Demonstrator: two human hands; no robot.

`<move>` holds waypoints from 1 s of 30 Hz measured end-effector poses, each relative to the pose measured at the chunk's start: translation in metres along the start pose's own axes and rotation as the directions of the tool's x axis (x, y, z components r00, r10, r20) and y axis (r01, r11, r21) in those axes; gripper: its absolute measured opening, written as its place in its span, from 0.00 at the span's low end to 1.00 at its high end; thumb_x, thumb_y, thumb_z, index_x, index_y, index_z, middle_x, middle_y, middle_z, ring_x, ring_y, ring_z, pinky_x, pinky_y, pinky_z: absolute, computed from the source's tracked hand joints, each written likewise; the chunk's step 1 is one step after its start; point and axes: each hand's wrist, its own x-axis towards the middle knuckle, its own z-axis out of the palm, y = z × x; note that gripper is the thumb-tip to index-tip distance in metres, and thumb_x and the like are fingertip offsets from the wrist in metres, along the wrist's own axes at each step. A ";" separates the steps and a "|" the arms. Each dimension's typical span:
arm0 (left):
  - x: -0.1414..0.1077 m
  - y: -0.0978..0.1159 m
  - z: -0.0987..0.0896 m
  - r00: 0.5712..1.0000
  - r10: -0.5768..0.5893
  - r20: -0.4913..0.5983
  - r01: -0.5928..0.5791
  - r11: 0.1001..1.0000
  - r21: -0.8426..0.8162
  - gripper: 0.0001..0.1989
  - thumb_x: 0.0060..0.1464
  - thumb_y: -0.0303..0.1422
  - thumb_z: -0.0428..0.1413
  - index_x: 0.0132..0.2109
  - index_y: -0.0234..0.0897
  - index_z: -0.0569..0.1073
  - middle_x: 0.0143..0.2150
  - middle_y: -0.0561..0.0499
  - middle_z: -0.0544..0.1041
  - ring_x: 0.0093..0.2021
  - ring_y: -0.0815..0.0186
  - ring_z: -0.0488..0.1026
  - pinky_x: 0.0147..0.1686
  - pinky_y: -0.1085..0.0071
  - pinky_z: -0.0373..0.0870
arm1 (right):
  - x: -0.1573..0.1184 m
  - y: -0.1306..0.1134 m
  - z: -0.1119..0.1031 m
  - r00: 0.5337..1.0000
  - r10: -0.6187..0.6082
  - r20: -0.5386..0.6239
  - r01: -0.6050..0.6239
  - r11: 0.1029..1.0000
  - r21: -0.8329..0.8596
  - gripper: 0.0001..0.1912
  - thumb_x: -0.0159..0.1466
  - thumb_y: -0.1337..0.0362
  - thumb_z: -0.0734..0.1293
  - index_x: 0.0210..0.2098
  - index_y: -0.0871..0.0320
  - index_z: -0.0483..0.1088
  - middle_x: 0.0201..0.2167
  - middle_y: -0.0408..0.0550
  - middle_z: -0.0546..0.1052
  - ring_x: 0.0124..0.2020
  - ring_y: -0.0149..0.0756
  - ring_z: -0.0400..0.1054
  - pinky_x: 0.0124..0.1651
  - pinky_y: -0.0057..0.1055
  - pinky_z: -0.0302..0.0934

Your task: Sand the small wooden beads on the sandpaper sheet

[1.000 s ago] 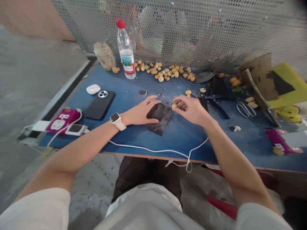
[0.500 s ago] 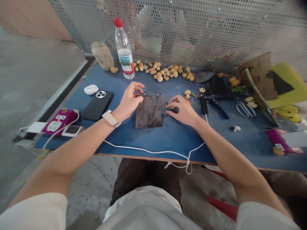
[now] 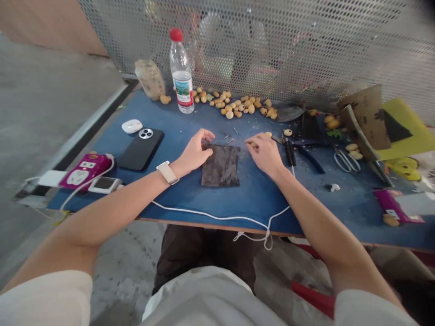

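pinching tan bit (image 3: 253,144), right hand (image 3: 267,154); left hand (image 3: 195,151) curled, fingers at dark sheet (image 3: 220,165)

water bottle label (image 3: 182,85) | purple power strip (image 3: 84,171) | no text legible, print too blurred or small

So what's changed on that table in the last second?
The dark sheet has turned from slanted to squared-up. The left hand has moved off its middle to its top left corner; the right hand sits by its top right corner, pinching a small tan lump. The water bottle and phone stayed put.
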 end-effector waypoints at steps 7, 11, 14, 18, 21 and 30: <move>0.004 -0.009 -0.002 0.993 0.108 -0.042 -0.100 0.982 0.162 0.27 0.55 0.17 0.61 0.60 0.42 0.77 0.62 0.43 0.79 0.58 0.54 0.79 0.62 0.53 0.83 | -0.005 -0.003 0.004 0.995 -0.017 0.100 0.022 0.998 -0.052 0.24 0.81 0.63 0.68 0.73 0.53 0.83 0.59 0.63 0.86 0.65 0.61 0.80 0.75 0.64 0.75; 0.005 -0.010 -0.005 0.988 0.156 -0.008 -0.149 0.957 0.248 0.27 0.56 0.19 0.63 0.60 0.43 0.77 0.62 0.45 0.76 0.50 0.58 0.78 0.60 0.54 0.84 | -0.002 -0.007 0.009 0.979 -0.049 0.198 0.073 0.991 -0.116 0.22 0.84 0.63 0.65 0.71 0.51 0.84 0.58 0.61 0.83 0.65 0.59 0.79 0.76 0.59 0.75; 0.007 -0.009 -0.005 0.988 0.153 -0.001 -0.148 0.958 0.246 0.25 0.56 0.19 0.64 0.59 0.42 0.77 0.60 0.45 0.75 0.45 0.60 0.77 0.58 0.54 0.84 | 0.009 -0.011 0.013 0.972 -0.027 0.232 0.070 0.981 -0.180 0.19 0.85 0.64 0.64 0.63 0.53 0.86 0.57 0.61 0.82 0.63 0.57 0.79 0.73 0.56 0.76; 0.011 -0.008 -0.007 0.985 0.175 -0.003 -0.169 0.952 0.256 0.26 0.54 0.17 0.64 0.58 0.42 0.77 0.60 0.45 0.75 0.46 0.60 0.78 0.59 0.54 0.84 | 0.027 -0.007 0.011 0.971 0.042 0.234 0.024 0.962 -0.270 0.19 0.84 0.67 0.63 0.62 0.60 0.85 0.59 0.67 0.81 0.66 0.61 0.78 0.73 0.56 0.73; 0.013 -0.007 -0.011 0.988 0.157 0.015 -0.156 0.956 0.248 0.25 0.54 0.18 0.65 0.57 0.41 0.77 0.60 0.45 0.77 0.47 0.59 0.79 0.59 0.54 0.85 | 0.032 0.002 0.006 0.986 0.067 0.152 -0.025 0.964 -0.264 0.21 0.83 0.67 0.64 0.68 0.59 0.84 0.62 0.68 0.82 0.68 0.63 0.78 0.75 0.58 0.72; 0.004 0.005 -0.007 0.973 0.167 0.159 -0.198 0.958 0.206 0.10 0.62 0.25 0.65 0.49 0.40 0.80 0.56 0.45 0.79 0.41 0.62 0.80 0.52 0.56 0.87 | 0.004 0.013 -0.016 0.995 0.087 -0.058 -0.090 0.994 -0.055 0.14 0.78 0.63 0.68 0.53 0.54 0.88 0.54 0.60 0.86 0.52 0.54 0.82 0.67 0.56 0.77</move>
